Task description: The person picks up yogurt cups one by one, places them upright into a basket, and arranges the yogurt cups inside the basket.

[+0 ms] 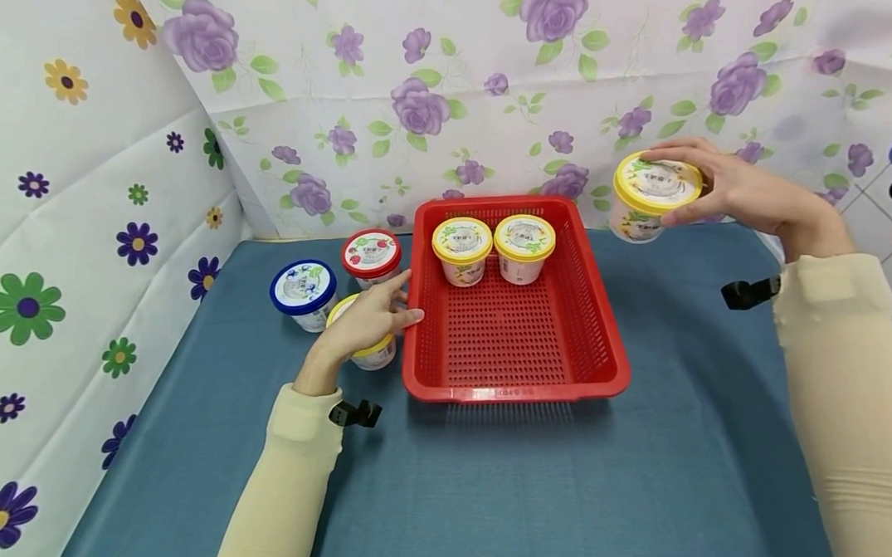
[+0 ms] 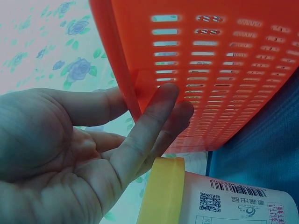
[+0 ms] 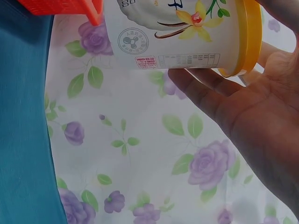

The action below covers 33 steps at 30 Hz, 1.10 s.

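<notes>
My right hand (image 1: 749, 189) grips an ice cream tub (image 1: 639, 205) with a yellow lid, raised off the table to the right of the red plastic basket (image 1: 511, 396). A vanilla flower shows on this tub's side (image 3: 187, 28) in the right wrist view. On the basket's left rim, my left hand (image 1: 365, 318) pinches the edge, thumb over the rim and fingers against the slotted outer wall (image 2: 247, 56). Two yellow-lidded tubs, a left one (image 1: 462, 250) and a right one (image 1: 524, 247), stand upright at the back inside the basket.
Left of the basket stand a blue-lidded tub (image 1: 305, 293), a red-lidded tub (image 1: 372, 254) and a yellow-lidded tub (image 1: 374, 356) partly hidden under my left hand. A blue cloth (image 1: 556, 499) covers the table. Flowered sheets (image 1: 425, 78) hang behind it and at the left.
</notes>
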Each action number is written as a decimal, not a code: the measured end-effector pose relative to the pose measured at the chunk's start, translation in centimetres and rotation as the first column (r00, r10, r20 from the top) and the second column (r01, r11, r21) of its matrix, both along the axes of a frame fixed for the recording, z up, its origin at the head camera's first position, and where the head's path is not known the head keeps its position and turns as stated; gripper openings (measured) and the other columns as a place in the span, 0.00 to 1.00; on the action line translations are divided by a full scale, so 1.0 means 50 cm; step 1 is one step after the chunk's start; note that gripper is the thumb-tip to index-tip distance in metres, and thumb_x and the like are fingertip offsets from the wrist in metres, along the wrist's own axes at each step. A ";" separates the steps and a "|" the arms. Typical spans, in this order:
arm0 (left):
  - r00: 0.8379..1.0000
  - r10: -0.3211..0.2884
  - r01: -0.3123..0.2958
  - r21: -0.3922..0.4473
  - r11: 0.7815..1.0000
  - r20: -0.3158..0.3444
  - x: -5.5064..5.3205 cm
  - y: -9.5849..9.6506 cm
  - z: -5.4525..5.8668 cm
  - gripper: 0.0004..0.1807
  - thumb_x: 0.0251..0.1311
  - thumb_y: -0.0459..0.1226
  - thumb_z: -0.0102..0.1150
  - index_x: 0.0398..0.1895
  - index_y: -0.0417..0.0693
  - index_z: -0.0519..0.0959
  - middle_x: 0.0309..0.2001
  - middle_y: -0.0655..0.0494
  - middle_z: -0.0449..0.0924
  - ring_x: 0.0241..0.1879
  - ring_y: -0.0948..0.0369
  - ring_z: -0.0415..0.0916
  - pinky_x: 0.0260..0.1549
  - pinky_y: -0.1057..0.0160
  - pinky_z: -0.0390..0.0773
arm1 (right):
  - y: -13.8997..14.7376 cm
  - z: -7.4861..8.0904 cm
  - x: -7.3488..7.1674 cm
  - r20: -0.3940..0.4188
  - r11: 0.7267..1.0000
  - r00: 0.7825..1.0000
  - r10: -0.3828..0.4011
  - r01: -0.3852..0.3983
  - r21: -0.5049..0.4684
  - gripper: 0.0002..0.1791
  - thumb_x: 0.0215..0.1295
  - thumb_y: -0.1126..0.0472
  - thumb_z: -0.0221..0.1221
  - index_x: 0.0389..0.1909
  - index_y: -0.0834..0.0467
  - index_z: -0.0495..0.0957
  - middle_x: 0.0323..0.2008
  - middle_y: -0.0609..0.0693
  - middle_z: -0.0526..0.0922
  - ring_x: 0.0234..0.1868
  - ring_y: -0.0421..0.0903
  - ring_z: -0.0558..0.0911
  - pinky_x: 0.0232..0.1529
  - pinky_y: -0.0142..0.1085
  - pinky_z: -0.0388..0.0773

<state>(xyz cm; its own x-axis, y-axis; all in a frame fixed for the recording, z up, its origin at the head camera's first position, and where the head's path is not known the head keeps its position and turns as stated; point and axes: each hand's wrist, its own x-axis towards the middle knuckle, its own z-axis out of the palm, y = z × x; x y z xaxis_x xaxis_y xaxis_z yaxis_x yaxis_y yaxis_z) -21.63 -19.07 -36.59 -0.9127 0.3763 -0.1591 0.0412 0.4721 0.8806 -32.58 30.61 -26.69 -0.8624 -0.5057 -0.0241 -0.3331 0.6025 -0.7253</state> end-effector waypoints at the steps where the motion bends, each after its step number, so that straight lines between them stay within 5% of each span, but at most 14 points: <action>1: 1.000 0.000 0.000 0.002 1.000 0.002 0.000 0.000 0.000 0.43 0.74 0.36 0.58 0.85 0.45 0.46 0.63 0.36 0.75 0.54 0.44 0.84 0.55 0.41 0.81 | -0.002 0.000 -0.001 0.001 1.000 1.000 0.003 -0.003 -0.001 0.48 0.65 0.64 0.69 0.82 0.41 0.57 0.79 0.46 0.49 0.64 0.48 0.61 0.48 0.25 0.74; 33: 1.000 -0.015 0.015 0.011 1.000 -0.005 -0.007 -0.001 -0.006 0.43 0.75 0.34 0.56 0.85 0.44 0.46 0.63 0.36 0.74 0.55 0.44 0.83 0.53 0.45 0.84 | -0.149 0.003 -0.011 0.045 0.987 0.988 0.147 -0.143 -0.078 0.46 0.65 0.64 0.70 0.81 0.45 0.62 0.78 0.44 0.52 0.68 0.46 0.64 0.54 0.28 0.75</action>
<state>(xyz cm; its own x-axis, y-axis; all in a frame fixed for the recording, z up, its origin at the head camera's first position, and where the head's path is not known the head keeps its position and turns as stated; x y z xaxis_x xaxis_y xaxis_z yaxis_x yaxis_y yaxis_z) -21.98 -19.09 -36.88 -0.9078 0.3915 -0.1508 0.0521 0.4618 0.8854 -33.12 23.14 -26.53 -0.7785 -0.6272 -0.0236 -0.3746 0.4945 -0.7843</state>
